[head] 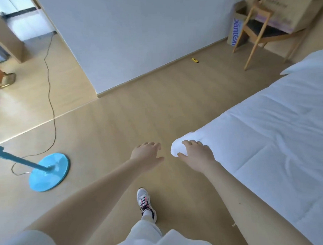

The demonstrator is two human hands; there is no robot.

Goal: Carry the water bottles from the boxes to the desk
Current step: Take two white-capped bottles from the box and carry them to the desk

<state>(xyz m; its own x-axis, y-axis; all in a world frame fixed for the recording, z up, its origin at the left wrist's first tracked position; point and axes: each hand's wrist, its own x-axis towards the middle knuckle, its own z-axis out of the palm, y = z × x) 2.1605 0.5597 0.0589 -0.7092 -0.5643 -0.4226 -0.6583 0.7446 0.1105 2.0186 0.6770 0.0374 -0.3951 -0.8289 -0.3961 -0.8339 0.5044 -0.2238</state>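
Presently, the left hand (147, 151) and the right hand (198, 153) are extended forward above the floor (120, 111), palms down, fingers loosely spread, holding nothing. The right hand lies in line with the near corner of the bed (276, 126); contact with the bedding cannot be confirmed. Well apart from both hands, at the far wall, a cardboard box with blue lettering (235, 31) stands on the floor just beside a wooden chair (259, 32), and a larger cardboard box (289, 13) sits at the chair's seat. Bottles inside them cannot be made out. A blue fan base (49, 172) with its cable (50, 81) stands at the left.
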